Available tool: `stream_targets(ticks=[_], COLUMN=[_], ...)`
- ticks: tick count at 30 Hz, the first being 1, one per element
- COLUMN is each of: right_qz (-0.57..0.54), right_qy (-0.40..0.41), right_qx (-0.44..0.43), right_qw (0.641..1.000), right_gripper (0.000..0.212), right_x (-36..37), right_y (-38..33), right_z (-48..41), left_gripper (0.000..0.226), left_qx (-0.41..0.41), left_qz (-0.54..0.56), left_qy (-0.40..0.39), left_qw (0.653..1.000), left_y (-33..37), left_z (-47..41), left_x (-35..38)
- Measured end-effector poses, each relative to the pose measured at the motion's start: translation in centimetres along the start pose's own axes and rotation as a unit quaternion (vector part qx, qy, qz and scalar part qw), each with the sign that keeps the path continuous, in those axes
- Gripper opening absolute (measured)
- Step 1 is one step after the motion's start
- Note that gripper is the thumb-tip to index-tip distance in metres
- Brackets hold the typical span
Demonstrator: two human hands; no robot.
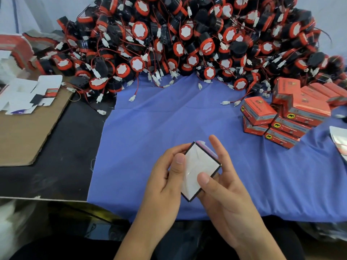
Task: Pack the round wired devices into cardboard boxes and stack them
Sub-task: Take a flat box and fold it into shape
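Both hands hold one small cardboard box (195,167) above the blue cloth, its open white inside turned up toward me. My left hand (165,177) grips its left side, thumb on the rim. My right hand (223,181) cradles its right side, thumb pressed on the inner face. A big heap of round red-and-black wired devices (178,42) with white connectors fills the far side of the table. Packed red boxes (285,117) are stacked at the right.
The blue cloth (169,132) covers the table's middle. Flat unfolded box blanks (28,94) lie on a brown cardboard sheet (26,136) at the left. More red blanks (16,47) are piled far left. A shiny flat piece (339,139) lies at the right edge.
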State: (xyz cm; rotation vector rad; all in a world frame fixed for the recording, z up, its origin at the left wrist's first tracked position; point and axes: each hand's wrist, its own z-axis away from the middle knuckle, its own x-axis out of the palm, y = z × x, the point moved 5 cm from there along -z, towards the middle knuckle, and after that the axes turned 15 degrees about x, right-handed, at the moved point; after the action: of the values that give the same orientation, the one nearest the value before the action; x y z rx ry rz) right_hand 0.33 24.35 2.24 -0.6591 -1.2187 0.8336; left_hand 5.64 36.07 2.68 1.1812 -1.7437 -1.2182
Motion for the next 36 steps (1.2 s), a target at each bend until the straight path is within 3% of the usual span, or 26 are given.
stream_targets(ticks=[3,5,8,13,16,18,20,21,23,26,29,33,36], right_qz=[0.171,0.352,0.542,0.625,0.561,0.456,0.35,0.338,0.353,0.32,0.318,0.36,0.406], right_qy=[0.061,0.104,0.113,0.167,0.247,0.285,0.286,0.295,0.327,0.348,0.356,0.36,0.372], right_qx=[-0.066,-0.104,-0.134,-0.229,-0.294,-0.294,-0.237,-0.214,-0.194,-0.184,-0.184,-0.173,-0.183], right_qw=[0.981,0.924,0.822,0.728,0.733,0.79,0.86,0.868,0.855,0.862,0.859,0.843,0.814], right_gripper=[0.091,0.1,0.105,0.124,0.096,0.069,0.049,0.043,0.038,0.042,0.042,0.045,0.051], right_x=[-0.4,-0.4,-0.1,-0.1,-0.8,-2.0,-3.4,-3.9,-4.5,-5.4,-6.1,-6.5,-6.6], right_y=[-0.8,-1.4,-1.4,-2.0,-3.2,-3.1,-2.2,-1.8,-1.0,-0.4,-0.3,-0.3,0.1], right_z=[0.1,0.3,0.2,0.0,0.8,0.5,-0.7,-1.2,-1.5,-1.5,-1.7,-2.1,-1.9], left_gripper=[0.026,0.035,0.078,0.066,0.063,0.061,0.06,0.059,0.058,0.062,0.052,0.018,0.022], left_qx=[-0.004,-0.002,0.001,0.014,0.001,-0.003,0.003,-0.001,-0.032,-0.033,-0.03,-0.03,-0.085], left_qz=[-0.072,-0.066,-0.088,-0.044,0.012,0.022,-0.054,-0.111,-0.204,-0.223,-0.211,-0.214,-0.166], left_qy=[0.037,0.026,-0.093,-0.029,-0.054,-0.089,-0.133,-0.156,-0.189,-0.189,-0.127,-0.053,-0.035], left_qw=[0.997,0.997,0.992,0.999,0.998,0.996,0.99,0.981,0.96,0.956,0.969,0.975,0.982], left_y=[-0.2,-0.1,0.0,-1.8,-3.3,-3.7,-4.5,-5.0,-5.8,-5.9,-5.3,-5.3,-5.6], left_z=[-0.2,-0.2,-0.2,-1.2,-1.6,-1.7,-1.8,-1.8,-1.7,-1.4,-1.9,-2.7,-2.7], left_x=[-0.9,-1.4,-0.8,-2.0,-2.3,-2.1,-2.0,-1.9,-2.0,-2.0,-2.0,-2.0,-2.6])
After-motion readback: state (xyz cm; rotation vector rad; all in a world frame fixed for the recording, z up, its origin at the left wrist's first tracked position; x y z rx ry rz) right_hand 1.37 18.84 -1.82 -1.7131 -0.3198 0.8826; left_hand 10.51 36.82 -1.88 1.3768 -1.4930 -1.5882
